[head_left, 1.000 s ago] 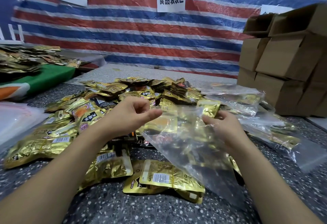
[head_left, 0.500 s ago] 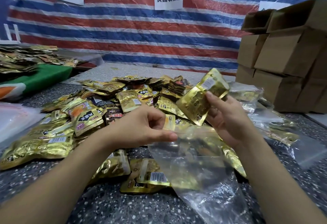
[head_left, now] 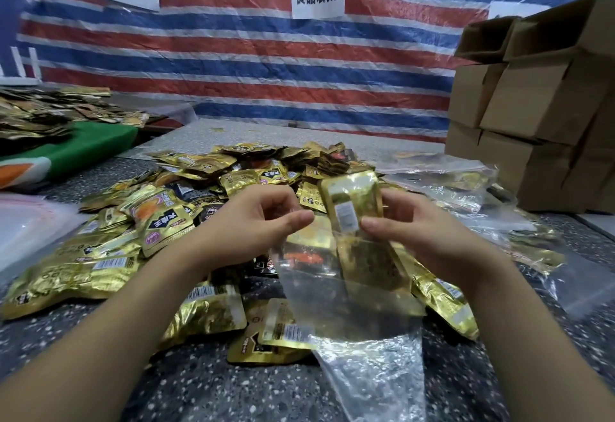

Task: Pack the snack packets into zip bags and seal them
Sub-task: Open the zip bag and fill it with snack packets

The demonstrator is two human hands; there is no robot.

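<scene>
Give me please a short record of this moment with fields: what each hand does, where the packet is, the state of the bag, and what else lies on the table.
left hand: left hand pinches the mouth edge of the clear zip bag, holding it open
right hand: right hand grips a gold snack packet
packet position: lower part inside the bag mouth, upper part still outside
bag state: unsealed
table: speckled table with a pile of loose gold packets
right side: stacked cardboard boxes

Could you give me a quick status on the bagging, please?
Left hand pinches zip bag mouth. Right hand grips gold packet, lower half inside bag. Nothing blocking.
</scene>
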